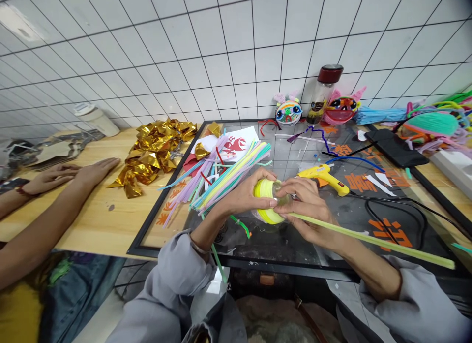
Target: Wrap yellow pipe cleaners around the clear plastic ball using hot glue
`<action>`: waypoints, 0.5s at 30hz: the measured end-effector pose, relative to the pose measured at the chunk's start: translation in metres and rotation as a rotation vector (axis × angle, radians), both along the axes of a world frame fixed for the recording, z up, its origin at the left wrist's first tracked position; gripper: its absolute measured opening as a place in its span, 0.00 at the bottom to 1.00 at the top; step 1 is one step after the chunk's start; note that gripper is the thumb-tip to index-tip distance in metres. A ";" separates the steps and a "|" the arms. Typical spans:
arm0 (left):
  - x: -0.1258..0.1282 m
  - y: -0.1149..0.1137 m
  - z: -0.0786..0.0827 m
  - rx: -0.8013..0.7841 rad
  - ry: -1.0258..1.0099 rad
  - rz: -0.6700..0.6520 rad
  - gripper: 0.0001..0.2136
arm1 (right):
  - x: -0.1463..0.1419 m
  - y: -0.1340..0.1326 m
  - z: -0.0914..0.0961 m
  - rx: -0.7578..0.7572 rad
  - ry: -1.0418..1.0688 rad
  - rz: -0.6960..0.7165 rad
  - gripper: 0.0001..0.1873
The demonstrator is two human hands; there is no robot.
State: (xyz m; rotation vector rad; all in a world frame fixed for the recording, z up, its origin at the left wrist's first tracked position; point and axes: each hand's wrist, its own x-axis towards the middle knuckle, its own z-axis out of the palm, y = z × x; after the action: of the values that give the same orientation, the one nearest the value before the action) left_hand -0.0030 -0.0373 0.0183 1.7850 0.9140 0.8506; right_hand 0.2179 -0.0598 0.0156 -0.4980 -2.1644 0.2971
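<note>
My left hand (245,191) is closed around the side of a small see-through container (283,199) with yellow pipe cleaner (262,187) wound about it. At the container's bare end, the fingers of my right hand (311,210) pinch a long yellow pipe cleaner (372,235). Its loose length runs out under my right wrist toward the lower right. Just beyond my right hand lies a yellow hot glue gun (326,174). Left of my hands is a bundle of pastel pipe cleaners (236,178), with a short green piece (241,226) nearer to me.
Gold foil pieces (157,148) lie to the left, beside another person's arms (79,195). Along the wall stand two decorated animal-faced balls (288,112) and a red-lidded bottle (320,99). Black cords (379,225), a black phone-like slab (396,147) and a craft pile (429,124) occupy the right.
</note>
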 end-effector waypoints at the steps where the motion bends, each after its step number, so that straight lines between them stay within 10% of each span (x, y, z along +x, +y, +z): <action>1: 0.000 0.000 0.000 -0.003 0.000 0.000 0.24 | 0.000 0.000 -0.001 0.005 0.002 0.001 0.07; 15: 0.002 -0.001 0.000 -0.031 0.019 0.021 0.25 | 0.000 0.001 -0.003 0.016 0.002 -0.018 0.08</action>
State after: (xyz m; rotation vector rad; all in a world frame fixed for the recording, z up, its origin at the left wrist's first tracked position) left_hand -0.0015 -0.0382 0.0179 1.7620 0.9546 0.8297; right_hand 0.2178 -0.0583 0.0129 -0.5073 -2.1574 0.2704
